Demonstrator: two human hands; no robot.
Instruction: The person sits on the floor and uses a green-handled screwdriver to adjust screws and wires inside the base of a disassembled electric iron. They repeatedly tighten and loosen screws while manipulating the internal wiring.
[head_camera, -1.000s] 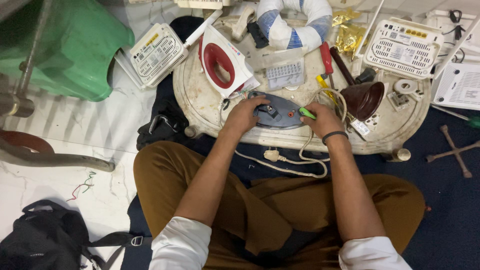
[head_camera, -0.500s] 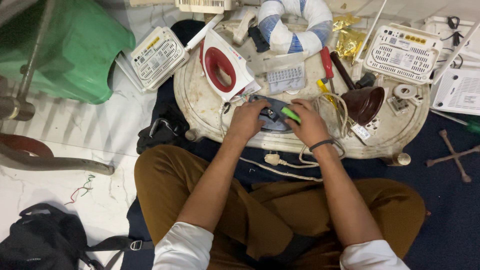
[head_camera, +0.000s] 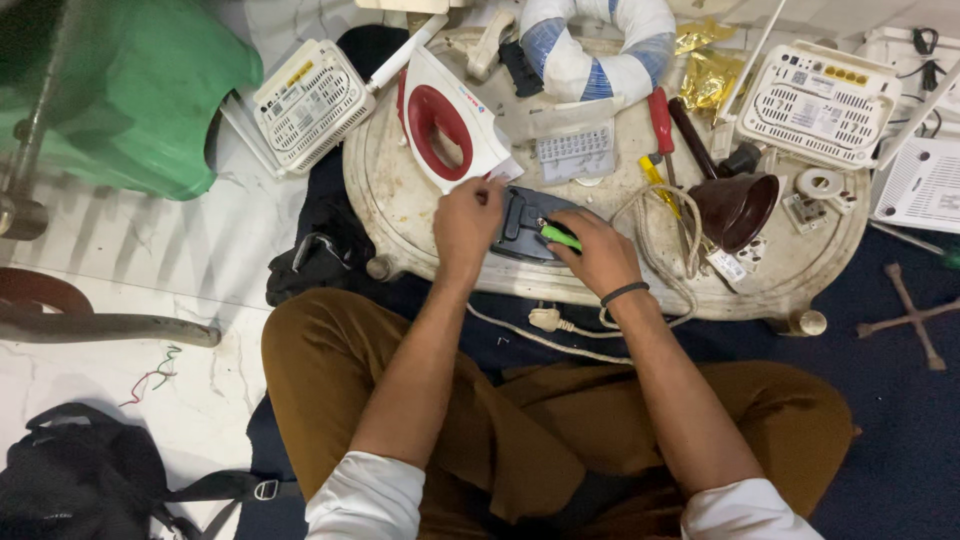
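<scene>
I sit at a low, worn white table (head_camera: 400, 200). My left hand (head_camera: 466, 218) presses down on the left edge of a dark grey iron base (head_camera: 525, 225) lying flat near the table's front. My right hand (head_camera: 598, 255) grips a green-handled screwdriver (head_camera: 560, 238), its tip set against the grey base. A white cord (head_camera: 560, 335) with a plug hangs off the table's front edge below my wrists. A white and red iron shell (head_camera: 445, 115) lies just beyond my left hand.
On the table lie red-handled tools (head_camera: 662, 118), a brown funnel-shaped part (head_camera: 738, 205), a striped cloth ring (head_camera: 590, 45) and coiled cord. White router boxes (head_camera: 312, 102) (head_camera: 822, 88) flank it. A green bin (head_camera: 110, 90) stands left; a black bag (head_camera: 70, 480) lies bottom left.
Both hands shifted slightly left and farther onto the table with the grey base. The screwdriver now points more sideways across the base.
</scene>
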